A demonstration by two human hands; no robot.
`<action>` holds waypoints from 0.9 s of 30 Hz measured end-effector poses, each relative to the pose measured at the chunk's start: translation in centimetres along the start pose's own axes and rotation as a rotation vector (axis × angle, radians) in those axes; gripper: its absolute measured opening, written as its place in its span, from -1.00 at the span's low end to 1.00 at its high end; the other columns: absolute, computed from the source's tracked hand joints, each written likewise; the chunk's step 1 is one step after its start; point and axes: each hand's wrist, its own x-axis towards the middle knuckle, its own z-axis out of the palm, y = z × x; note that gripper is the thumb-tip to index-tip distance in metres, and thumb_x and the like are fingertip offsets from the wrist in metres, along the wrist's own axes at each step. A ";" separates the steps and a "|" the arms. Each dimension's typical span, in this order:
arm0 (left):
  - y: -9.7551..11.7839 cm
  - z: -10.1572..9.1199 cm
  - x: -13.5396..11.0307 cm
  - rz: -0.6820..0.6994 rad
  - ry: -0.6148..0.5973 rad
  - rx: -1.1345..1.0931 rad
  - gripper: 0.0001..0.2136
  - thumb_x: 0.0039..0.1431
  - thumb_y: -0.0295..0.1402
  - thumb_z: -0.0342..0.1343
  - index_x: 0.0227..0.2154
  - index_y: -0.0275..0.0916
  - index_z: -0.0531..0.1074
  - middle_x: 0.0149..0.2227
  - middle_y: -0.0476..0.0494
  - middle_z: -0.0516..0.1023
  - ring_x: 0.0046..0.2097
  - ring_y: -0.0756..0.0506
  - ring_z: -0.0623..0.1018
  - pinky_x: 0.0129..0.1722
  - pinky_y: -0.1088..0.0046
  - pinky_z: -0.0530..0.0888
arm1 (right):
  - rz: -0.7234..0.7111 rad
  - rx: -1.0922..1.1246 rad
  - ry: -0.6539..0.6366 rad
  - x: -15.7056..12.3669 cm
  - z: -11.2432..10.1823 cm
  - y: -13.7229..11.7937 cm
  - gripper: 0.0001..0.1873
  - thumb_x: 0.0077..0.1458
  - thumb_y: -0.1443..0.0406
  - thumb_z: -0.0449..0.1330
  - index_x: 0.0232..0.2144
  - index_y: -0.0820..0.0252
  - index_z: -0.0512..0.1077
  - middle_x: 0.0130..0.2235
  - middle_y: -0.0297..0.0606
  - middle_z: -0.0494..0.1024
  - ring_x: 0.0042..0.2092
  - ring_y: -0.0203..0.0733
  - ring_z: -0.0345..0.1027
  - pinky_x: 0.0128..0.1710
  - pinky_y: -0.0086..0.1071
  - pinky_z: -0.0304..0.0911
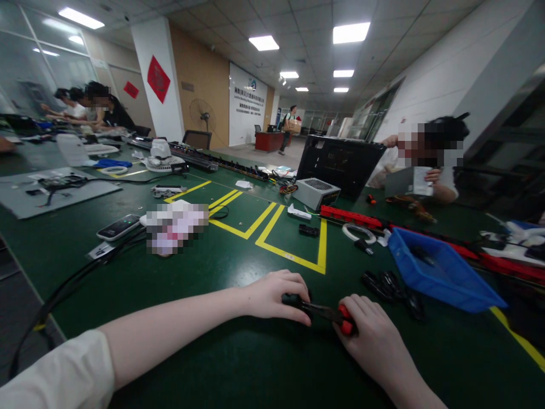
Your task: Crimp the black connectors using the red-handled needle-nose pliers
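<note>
I've got both hands at bottom centre of the frame, low on the dark green bench (213, 267). The left hand (275, 295) comes in from the lower left w/ a white sleeve (55, 375). It is curled shut, fingers down over the black front end of a slim red-handled black tool (323, 311). The right hand (370, 341), lower right, is closed round the tool's red grip, and only bits of red show past the fingers. The tool lies low over the bench between the two hands, approx. level. Can't tell what kind of tool it is.

Just right of the hands there's a heap of small black plastic parts (389, 284), w/ a blue plastic bin (447, 278) beside it. Above the hands, mid-frame, yellow tape lines (289, 253) mark boxes on the bench. At centre left lies a white phone (119, 227). Upper right, a seated person (430, 170) is next to a black open PC case (340, 162) and a grey metal power supply box (315, 192).
</note>
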 end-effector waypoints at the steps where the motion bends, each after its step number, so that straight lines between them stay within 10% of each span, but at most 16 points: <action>1: 0.0 0.0 0.0 -0.007 -0.005 -0.001 -0.68 0.12 -0.09 0.27 -0.20 -0.22 0.52 -0.10 -0.14 0.50 -0.04 -0.12 0.48 -0.03 0.36 0.37 | -0.003 -0.002 0.004 0.0 0.0 0.0 -0.89 0.01 0.37 0.15 -0.32 0.13 0.36 -0.34 -0.22 0.47 -0.31 -0.12 0.33 -0.33 -0.26 0.24; 27: 0.2 0.2 0.0 0.119 0.105 -0.022 -0.71 0.07 -0.15 0.33 -0.24 -0.24 0.53 -0.09 -0.20 0.55 0.10 -0.18 0.46 0.13 0.21 0.38 | 0.032 0.023 -0.053 -0.1 0.2 -0.1 -0.93 0.02 0.30 0.18 -0.39 0.13 0.34 -0.37 -0.22 0.47 -0.36 -0.14 0.34 -0.38 -0.28 0.25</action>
